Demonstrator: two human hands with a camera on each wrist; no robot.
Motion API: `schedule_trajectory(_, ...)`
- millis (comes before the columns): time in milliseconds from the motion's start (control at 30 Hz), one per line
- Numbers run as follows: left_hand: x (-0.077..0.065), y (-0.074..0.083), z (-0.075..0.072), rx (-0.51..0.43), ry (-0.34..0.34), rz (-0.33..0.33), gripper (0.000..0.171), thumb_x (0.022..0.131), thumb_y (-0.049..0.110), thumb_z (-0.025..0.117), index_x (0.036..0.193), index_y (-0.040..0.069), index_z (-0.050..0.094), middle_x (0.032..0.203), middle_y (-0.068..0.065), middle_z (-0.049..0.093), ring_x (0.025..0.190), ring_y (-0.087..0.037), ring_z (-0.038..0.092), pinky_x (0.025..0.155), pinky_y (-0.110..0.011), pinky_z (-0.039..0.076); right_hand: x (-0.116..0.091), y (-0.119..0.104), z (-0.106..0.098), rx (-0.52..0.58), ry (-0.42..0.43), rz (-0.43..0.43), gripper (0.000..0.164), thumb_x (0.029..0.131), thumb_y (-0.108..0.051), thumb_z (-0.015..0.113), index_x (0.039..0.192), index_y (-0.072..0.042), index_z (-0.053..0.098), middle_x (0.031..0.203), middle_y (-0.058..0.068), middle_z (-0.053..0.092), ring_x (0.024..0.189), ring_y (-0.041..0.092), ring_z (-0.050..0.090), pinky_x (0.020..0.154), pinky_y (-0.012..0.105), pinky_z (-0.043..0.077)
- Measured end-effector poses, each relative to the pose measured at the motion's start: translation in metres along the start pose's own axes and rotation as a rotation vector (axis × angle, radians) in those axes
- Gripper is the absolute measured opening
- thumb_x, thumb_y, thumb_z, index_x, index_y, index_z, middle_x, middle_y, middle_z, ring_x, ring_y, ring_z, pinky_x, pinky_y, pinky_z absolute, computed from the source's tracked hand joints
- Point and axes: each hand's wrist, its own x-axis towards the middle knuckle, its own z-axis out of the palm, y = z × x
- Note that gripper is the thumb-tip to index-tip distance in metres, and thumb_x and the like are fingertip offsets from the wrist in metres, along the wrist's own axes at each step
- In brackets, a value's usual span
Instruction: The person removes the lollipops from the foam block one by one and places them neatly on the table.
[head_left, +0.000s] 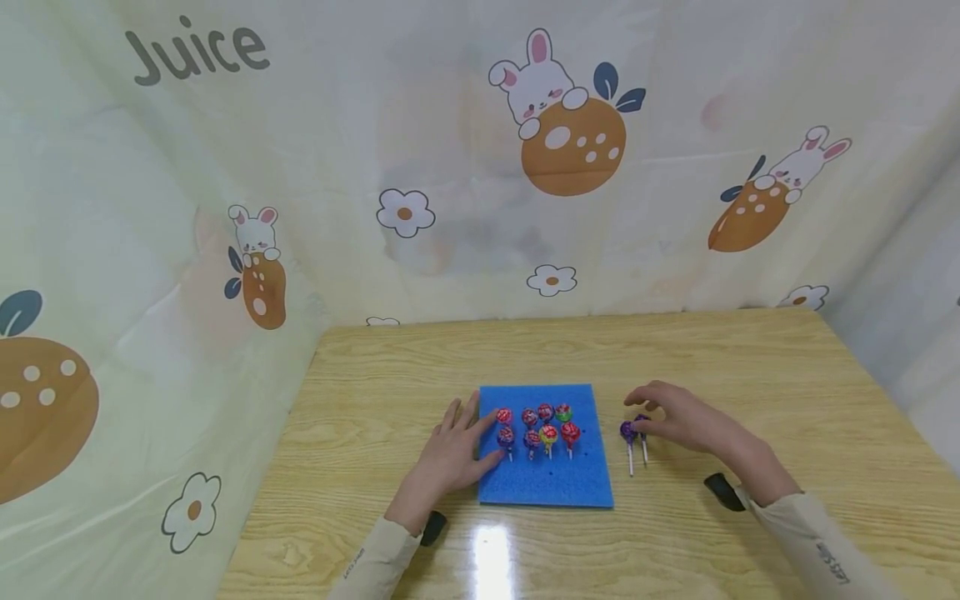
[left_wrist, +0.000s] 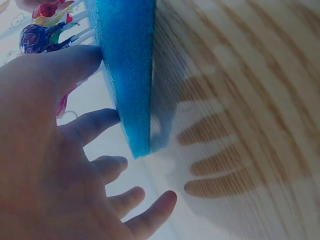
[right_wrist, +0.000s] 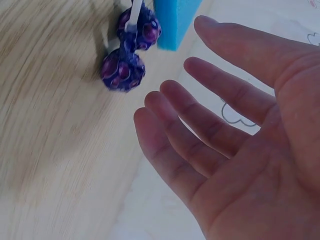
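Note:
A blue foam board [head_left: 543, 487] lies on the table, with several wrapped lollipops standing in two rows, among them a yellow one [head_left: 548, 434] and a red one [head_left: 571, 432]. My left hand [head_left: 446, 458], fingers spread, rests at the board's left edge; its thumb and index finger touch the foam [left_wrist: 125, 60] in the left wrist view. To the right of the board, two purple lollipops [right_wrist: 122, 72] lie side by side on the table, white sticks toward me. Over them hovers my right hand [head_left: 690, 418], fingers loosely bent, holding nothing; the right wrist view shows a gap between fingertips and lollipops.
The wooden table [head_left: 360, 367] reaches to a printed curtain [head_left: 465, 250] at the back and left. Small dark holes show in the foam's right part and front. A black wrist strap piece [head_left: 724, 492] sits under the right wrist.

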Motion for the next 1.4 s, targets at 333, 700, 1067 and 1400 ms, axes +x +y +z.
schedule_trajectory(333,0.0,-0.001,0.001,-0.01,0.003,-0.001,0.066,0.099,0.056,0.054,0.156,0.026,0.039,0.171,-0.009,0.011,0.155,-0.042,0.012,0.114,-0.067,0.032,0.004,-0.013,0.006,0.008,0.047,-0.024,0.032,0.095,-0.014,0.068,0.126,-0.004,0.064,0.123,0.017,0.065,0.11,0.038,0.064,0.084,0.049,0.058)
schedule_trajectory(700,0.002,-0.001,0.001,-0.014,0.006,-0.003,0.066,0.098,0.057,0.053,0.156,0.027,0.039,0.171,-0.009,0.011,0.155,-0.042,0.012,0.115,-0.067,0.031,0.01,-0.022,0.022,0.014,0.169,-0.096,0.029,0.097,-0.015,0.067,0.126,-0.009,0.065,0.123,0.009,0.064,0.105,0.03,0.066,0.075,0.036,0.059)
schedule_trajectory(1067,0.0,-0.001,0.001,-0.015,0.005,-0.004,0.066,0.098,0.056,0.054,0.156,0.027,0.038,0.171,-0.009,0.011,0.155,-0.042,0.012,0.114,-0.067,0.032,0.023,-0.034,0.038,-0.052,0.245,-0.265,0.031,0.095,-0.016,0.07,0.125,-0.009,0.066,0.12,0.006,0.065,0.103,0.024,0.068,0.079,0.035,0.06)
schedule_trajectory(1400,-0.001,0.002,-0.002,-0.012,0.009,0.006,0.066,0.098,0.055,0.055,0.156,0.024,0.04,0.17,-0.011,0.014,0.154,-0.044,0.014,0.114,-0.066,0.033,0.031,-0.038,0.043,-0.154,0.27,-0.386,0.037,0.091,-0.009,0.074,0.127,-0.008,0.066,0.123,0.004,0.065,0.106,0.022,0.067,0.082,0.036,0.06)
